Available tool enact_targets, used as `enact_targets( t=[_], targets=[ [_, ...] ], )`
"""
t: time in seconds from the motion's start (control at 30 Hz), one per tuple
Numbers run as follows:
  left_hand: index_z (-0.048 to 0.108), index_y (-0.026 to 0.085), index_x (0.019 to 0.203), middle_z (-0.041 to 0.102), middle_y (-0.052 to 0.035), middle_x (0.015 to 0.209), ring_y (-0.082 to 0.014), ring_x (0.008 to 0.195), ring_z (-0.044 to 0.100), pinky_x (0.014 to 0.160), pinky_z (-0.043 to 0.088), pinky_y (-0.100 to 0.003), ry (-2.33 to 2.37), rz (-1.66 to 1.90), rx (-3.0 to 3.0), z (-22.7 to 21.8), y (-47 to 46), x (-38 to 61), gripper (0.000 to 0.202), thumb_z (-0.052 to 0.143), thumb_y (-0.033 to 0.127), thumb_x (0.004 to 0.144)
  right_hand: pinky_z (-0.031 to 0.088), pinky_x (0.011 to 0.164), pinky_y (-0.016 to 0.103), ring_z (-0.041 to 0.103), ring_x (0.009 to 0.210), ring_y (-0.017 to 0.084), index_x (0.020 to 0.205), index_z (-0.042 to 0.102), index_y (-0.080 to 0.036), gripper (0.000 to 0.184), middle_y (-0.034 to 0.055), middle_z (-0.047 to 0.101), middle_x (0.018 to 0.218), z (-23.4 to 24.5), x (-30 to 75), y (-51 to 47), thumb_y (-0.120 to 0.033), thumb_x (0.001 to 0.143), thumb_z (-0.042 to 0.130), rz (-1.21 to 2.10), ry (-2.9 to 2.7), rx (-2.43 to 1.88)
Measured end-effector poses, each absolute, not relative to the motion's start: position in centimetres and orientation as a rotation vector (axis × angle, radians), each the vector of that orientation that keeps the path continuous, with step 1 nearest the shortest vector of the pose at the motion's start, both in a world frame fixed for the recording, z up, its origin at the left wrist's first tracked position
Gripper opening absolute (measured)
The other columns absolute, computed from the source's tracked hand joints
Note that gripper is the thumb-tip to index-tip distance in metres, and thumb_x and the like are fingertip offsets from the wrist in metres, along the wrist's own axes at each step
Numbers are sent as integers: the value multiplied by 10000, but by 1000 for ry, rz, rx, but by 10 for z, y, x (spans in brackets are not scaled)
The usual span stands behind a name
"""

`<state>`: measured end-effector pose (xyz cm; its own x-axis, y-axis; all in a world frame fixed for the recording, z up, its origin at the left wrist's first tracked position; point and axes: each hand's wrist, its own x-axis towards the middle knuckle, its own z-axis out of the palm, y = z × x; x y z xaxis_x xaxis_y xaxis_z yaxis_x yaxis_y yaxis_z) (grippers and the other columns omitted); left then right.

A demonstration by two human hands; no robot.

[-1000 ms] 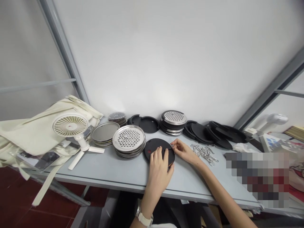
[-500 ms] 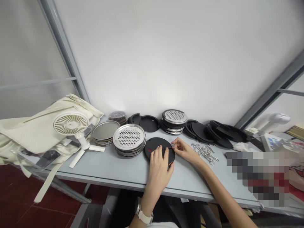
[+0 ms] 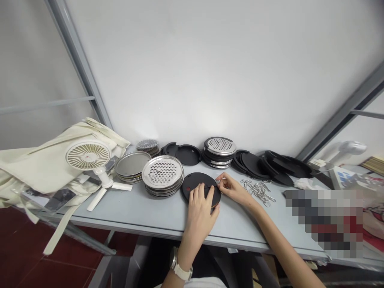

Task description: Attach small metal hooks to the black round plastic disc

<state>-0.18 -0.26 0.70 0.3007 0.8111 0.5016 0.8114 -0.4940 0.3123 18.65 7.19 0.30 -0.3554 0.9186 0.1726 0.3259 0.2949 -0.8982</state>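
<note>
The black disc (image 3: 195, 179) is lying toward the front edge of the worktop (image 3: 129, 210), partly under the left hand (image 3: 200, 210), which is resting loosely spread; at its right rim the right hand (image 3: 234, 192) is pinching a small silvery piece (image 3: 217, 181).

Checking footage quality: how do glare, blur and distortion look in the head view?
Head view: soft glow on the wall behind the metal grater plates; head view: left hand on the black disc shows little blur; head view: slanting posts suggest wide-angle distortion.
</note>
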Motion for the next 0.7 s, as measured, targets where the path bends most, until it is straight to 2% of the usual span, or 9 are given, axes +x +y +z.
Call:
enact_targets(
  t=[0.33,0.43,0.57,0.7],
  targets=[
    [483,233,1333,502,-98,1241,-276,1169,462,1024,369,-468,-1612,-1011,-2523,11,-4,-1,521,621,312,837,324,573,249,370,553,108,943,411,-221,200,-91,421,612,11,184,66,-210,799,549,1101,-1833,-1120],
    [487,205,1317,531,-86,1158,-277,1099,487,992,387,-475,-1634,-992,-2515,13,-4,-1,551,651,343,810,320,582,246,360,565,104,911,405,-222,198,-92,403,618,15,184,63,-211,793,564,1157,-1839,-1102],
    [490,129,1283,553,-96,1107,-281,1047,501,958,405,-473,-1640,-976,-2495,14,-5,0,585,669,378,785,326,594,245,366,585,102,882,403,-221,205,-84,407,645,17,186,62,-266,815,591,1265,-1852,-1059],
    [502,127,1234,561,-101,1117,-277,1047,508,955,405,-464,-1617,-999,-2482,14,-5,0,515,643,377,806,341,602,247,384,601,106,885,400,-226,255,-73,421,671,17,190,63,-368,839,607,1348,-1845,-1025]
  ],
)
